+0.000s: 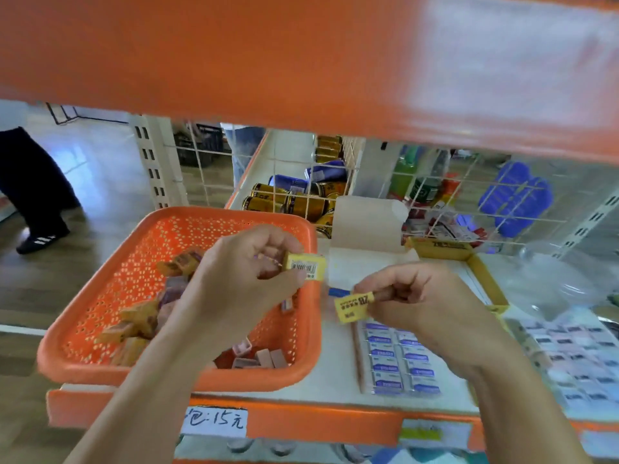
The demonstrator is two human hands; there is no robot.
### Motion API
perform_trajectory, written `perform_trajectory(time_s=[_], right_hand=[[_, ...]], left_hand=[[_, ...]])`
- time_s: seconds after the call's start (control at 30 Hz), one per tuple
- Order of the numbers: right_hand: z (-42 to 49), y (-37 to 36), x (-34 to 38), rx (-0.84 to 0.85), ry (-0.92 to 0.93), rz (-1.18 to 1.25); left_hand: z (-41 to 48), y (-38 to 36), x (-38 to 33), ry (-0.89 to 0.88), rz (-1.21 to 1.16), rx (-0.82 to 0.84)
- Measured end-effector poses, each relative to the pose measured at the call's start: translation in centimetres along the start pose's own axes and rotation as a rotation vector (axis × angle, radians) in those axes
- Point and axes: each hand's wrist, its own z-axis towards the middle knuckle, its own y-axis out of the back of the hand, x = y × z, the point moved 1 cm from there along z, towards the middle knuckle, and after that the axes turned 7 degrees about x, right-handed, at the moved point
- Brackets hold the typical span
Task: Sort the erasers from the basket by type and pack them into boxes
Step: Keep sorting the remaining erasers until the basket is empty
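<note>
A barcoded yellow eraser [304,266] is pinched at its left end by the curled left hand [248,262], over the right rim of the orange basket [100,286]. A second yellow eraser [354,307] is pinched by the right hand [422,296], above the far edge of the blue-labelled erasers [398,363]. Bare white shelf [338,373] is seen between them and the basket.

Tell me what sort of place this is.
Most likely a small shop, seen from a retail aisle. The orange shelf edge carries a handwritten price label reading 15 yuan, and gold drink cans and bottles are stocked behind a white wire divider.
</note>
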Motion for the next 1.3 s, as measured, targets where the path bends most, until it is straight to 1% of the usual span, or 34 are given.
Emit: perform_trajectory(time_s=[0.07, 0.13, 0.23, 0.37, 0.43, 0.6, 0.7, 0.87, 1.13, 1.2, 1.3], right_hand=[[-1.9, 1.9, -1.3, -0.100, -0.042, 0.111], [-3.6, 3.6, -2.5, -0.182, -0.069, 0.161], [-6.0, 6.0, -4.1, -0.279, -0.096, 0.238], [-8.6, 9.2, -6.2, -0.405, -0.126, 0.302], [-9.6, 10.6, -7.2, -0.437, -0.139, 0.314], [-10.9, 12.6, -8.8, -0.385, -0.158, 0.294], [-11.2, 13.3, -9.8, -0.334, -0.197, 0.164], [-10.9, 13.9, -11.6, -0.293, -0.254, 0.011], [-9.6, 14.6, -13.0, -0.231, -0.250, -0.268], [-9.5, 14.8, -13.2, -0.220, -0.256, -0.292], [-9.4, 15.0, -12.9, -0.213, -0.231, -0.249]], left_hand=[[0.2, -2.3, -0.9, -0.012, -0.097, 0.053], [0.3, -4.9, -1.8, -0.009, -0.165, 0.124], [0.8, -8.8, -3.1, 0.003, -0.204, 0.216], [1.0, -13.2, -4.5, 0.047, -0.247, 0.272], [1.2, -15.0, -4.6, 0.092, -0.245, 0.297], [1.2, -18.5, -4.0, 0.137, -0.164, 0.332], [1.3, -19.8, -3.5, 0.152, -0.089, 0.325], [1.4, -21.5, -2.6, 0.188, -0.040, 0.283], [1.3, -23.3, -1.9, 0.246, -0.029, 0.241], [1.4, -23.6, -1.9, 0.247, -0.005, 0.230], [1.4, -23.8, -2.1, 0.262, 0.018, 0.212]])
